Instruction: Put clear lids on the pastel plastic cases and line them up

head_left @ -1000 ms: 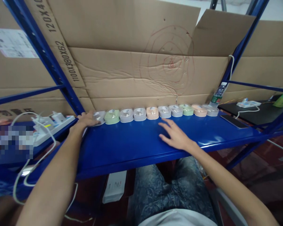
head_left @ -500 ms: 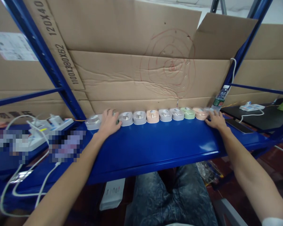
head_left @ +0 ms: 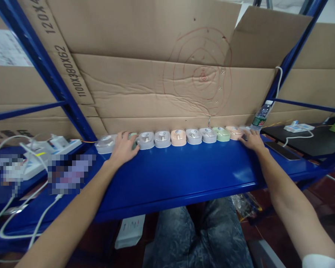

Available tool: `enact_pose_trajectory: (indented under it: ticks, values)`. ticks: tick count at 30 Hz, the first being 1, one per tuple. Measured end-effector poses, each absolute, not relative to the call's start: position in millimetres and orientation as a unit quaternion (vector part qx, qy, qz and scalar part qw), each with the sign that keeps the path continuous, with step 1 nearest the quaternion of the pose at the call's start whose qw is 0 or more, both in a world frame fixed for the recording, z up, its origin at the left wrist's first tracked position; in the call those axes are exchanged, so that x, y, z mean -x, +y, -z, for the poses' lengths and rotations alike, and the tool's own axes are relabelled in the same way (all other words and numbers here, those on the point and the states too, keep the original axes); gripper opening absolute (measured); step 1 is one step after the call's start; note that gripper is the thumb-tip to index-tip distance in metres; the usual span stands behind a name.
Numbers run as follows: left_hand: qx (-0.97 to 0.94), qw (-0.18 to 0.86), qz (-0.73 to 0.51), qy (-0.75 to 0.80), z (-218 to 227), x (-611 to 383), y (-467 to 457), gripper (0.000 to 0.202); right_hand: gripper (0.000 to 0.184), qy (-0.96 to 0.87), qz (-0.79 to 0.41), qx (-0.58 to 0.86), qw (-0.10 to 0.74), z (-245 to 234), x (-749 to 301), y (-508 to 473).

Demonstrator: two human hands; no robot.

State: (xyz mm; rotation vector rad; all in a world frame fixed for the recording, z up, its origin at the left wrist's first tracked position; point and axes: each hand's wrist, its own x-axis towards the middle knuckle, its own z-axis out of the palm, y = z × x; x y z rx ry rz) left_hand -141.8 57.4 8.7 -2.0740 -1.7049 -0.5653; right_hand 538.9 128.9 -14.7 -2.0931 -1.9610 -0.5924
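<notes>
A row of small rounded plastic cases with clear lids runs along the back of the blue shelf. My left hand [head_left: 125, 147] is closed over a green case [head_left: 133, 137], its fingers hiding much of it. Left of that hand sits a grey case [head_left: 105, 144]. Grey cases [head_left: 162, 139], a peach case [head_left: 178, 137] and another green case [head_left: 222, 134] stand between my hands. At the right end my right hand [head_left: 252, 139] is closed around the pale end case [head_left: 245, 128], mostly hidden by the fingers, beside a peach case [head_left: 235, 133].
The blue shelf [head_left: 178, 175] has a cardboard wall [head_left: 145, 85] behind it. A water bottle [head_left: 262, 114] stands behind my right hand, and a dark phone [head_left: 281, 150] lies right of it. Power strips [head_left: 300, 128] and white cables [head_left: 40, 227] lie at the sides.
The view has shifted slightly. My left hand has moved a little left against the row, and more of the green case under it shows. My right hand stays at the right end.
</notes>
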Motion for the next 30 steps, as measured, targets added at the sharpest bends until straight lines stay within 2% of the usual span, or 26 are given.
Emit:
enact_pose_trajectory:
  ticks: [8,12,15,16,20,23,26,28,30]
  values:
    - [0.745,0.236,0.19,-0.594,-11.2,139.4,55.9,0.051,0.062,-0.632,0.182,0.753,0.033,0.0,-523.1,81.0]
    - [0.747,0.237,0.168,-0.599,-40.6,102.2,49.8,0.059,0.055,-0.612,0.212,0.762,0.025,-6.2,-485.3,29.6]
    - [0.754,0.185,0.15,-0.612,-103.6,62.1,52.4,0.099,0.05,-0.615,0.236,0.751,0.049,-9.5,-451.8,-7.3]
    - [0.751,0.168,0.173,-0.614,-132.6,51.8,55.3,0.106,0.049,-0.623,0.242,0.741,0.062,-10.0,-441.0,-17.8]
    - [0.716,0.195,0.328,-0.584,-255.7,40.6,71.8,0.117,0.041,-0.693,0.237,0.669,0.126,-8.4,-401.3,-47.5]
    - [0.717,0.231,0.355,-0.554,-301.7,45.7,76.0,0.119,0.039,-0.775,0.184,0.568,0.205,-3.2,-371.5,-57.6]
    - [0.773,0.162,0.31,-0.53,-269.9,34.7,57.8,0.105,0.048,-0.832,0.121,0.469,0.269,1.8,-339.3,-59.3]
    - [0.839,0.039,0.261,-0.476,-212.8,17.3,36.3,0.089,0.057,-0.859,0.088,0.42,0.278,2.4,-317.7,-56.9]
    - [0.876,-0.01,0.222,-0.428,-144.7,-0.4,15.5,0.079,0.061,-0.879,0.06,0.383,0.278,0.5,-298.2,-52.8]
